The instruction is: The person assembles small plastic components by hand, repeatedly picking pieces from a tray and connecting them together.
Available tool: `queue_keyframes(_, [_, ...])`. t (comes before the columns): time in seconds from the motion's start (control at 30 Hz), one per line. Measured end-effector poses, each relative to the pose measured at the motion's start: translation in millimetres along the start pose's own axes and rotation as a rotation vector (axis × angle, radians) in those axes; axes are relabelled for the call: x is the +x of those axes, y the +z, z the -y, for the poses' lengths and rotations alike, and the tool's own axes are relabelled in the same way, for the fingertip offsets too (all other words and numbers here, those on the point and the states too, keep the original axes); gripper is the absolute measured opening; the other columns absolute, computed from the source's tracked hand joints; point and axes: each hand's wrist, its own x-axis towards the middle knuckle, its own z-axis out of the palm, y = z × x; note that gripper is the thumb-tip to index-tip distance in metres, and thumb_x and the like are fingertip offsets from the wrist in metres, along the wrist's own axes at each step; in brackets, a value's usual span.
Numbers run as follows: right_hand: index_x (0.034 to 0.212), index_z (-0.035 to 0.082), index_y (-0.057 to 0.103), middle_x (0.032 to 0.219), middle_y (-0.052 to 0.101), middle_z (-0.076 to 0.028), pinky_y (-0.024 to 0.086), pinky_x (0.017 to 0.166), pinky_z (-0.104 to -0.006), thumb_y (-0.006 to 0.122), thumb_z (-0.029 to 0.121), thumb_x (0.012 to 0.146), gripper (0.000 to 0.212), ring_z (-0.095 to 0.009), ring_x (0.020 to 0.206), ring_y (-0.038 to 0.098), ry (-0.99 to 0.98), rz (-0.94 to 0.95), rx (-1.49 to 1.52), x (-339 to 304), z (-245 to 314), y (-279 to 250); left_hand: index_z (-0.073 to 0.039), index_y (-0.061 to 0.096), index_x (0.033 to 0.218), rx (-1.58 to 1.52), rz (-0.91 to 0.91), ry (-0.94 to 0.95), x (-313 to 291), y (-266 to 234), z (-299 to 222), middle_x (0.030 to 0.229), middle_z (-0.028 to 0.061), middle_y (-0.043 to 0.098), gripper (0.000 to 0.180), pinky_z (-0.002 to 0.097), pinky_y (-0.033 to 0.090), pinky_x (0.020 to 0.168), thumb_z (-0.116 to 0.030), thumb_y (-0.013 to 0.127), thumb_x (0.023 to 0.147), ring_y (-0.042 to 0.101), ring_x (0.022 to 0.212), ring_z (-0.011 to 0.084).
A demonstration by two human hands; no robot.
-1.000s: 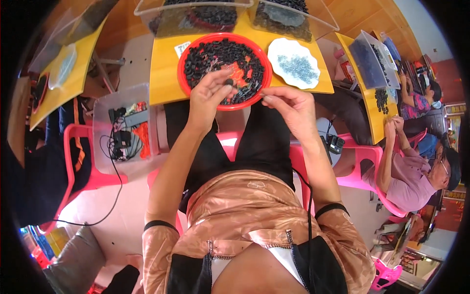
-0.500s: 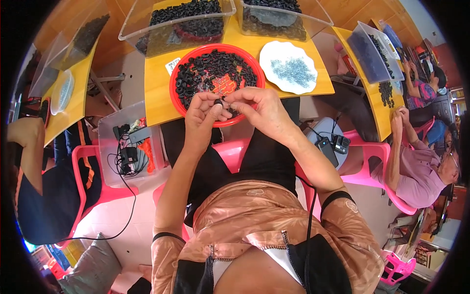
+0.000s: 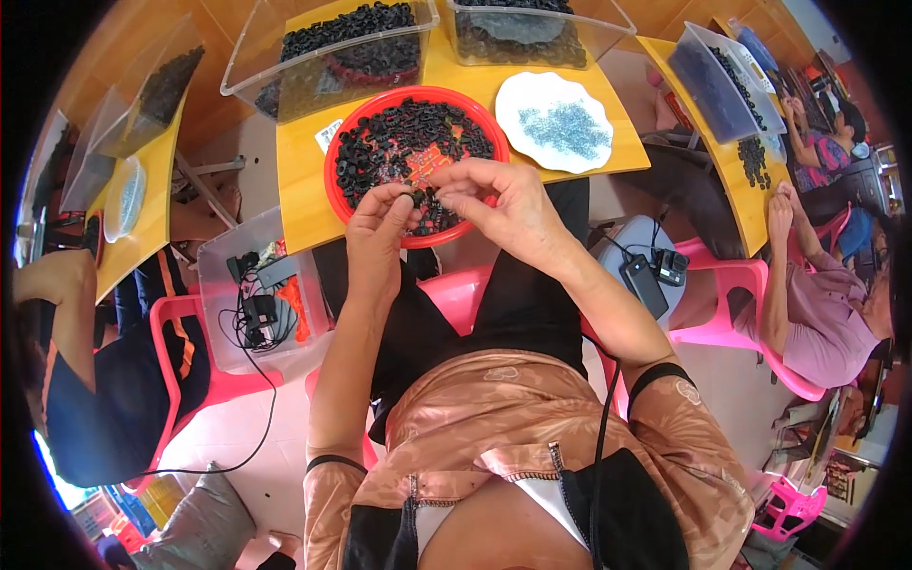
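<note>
Over the near part of a round red basin [image 3: 330,180], both my hands work close together. My left hand [image 3: 378,237] is closed, pinching a small black part [image 3: 416,198] between thumb and fingertips. Just beside it, my right hand [image 3: 513,209] has its thumb and forefinger drawn together; anything between them is too small to make out. Many small black ring-like parts [image 3: 366,157] fill the basin, whose patterned bottom shows in the middle. To the basin's right, a scalloped white plate [image 3: 510,114] carries a spread of tiny bluish, shiny pieces [image 3: 565,138].
Two clear bins, one at the back left [image 3: 285,100] and one at the back right [image 3: 527,52], hold more black parts. A clear box [image 3: 218,285] with cables stands low at left. Black devices [image 3: 646,285] rest on a stool at right. People sit at tables on both sides.
The view has shifted slightly. My left fingers have curled in, with less of the palm showing, and the black part stays at their tips. My right hand remains beside it.
</note>
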Motion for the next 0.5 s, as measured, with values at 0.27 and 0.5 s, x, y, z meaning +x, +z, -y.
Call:
queue_keyframes(0.27, [0.099, -0.003, 0.062, 0.074, 0.066, -0.007, 0.05, 0.065, -0.0236, 0.059, -0.002, 0.079, 0.02, -0.008, 0.07, 0.062, -0.029, -0.034, -0.008, -6.5, 2.3, 4.9, -0.004, 0.057, 0.099, -0.08, 0.068, -0.031, -6.1, 7.5, 2.9, 0.079, 0.0016, 0.061, 0.012, 0.021, 0.046, 0.065, -0.008, 0.061, 0.088, 0.058, 0.07, 0.0083])
queue_keyframes(0.5, [0.11, -0.003, 0.058, 0.084, 0.068, -0.005, 0.05, 0.071, -0.0223, 0.058, -0.004, 0.082, 0.029, -0.007, 0.078, 0.063, 0.07, 0.018, 0.04, -15.9, 3.6, 4.2, -0.005, 0.051, 0.098, -0.023, 0.075, 0.039, -13.8, 16.0, 10.7, 0.076, 0.0025, 0.06, 0.01, 0.0205, 0.044, 0.06, -0.008, 0.057, 0.09, 0.056, 0.065, 0.0084])
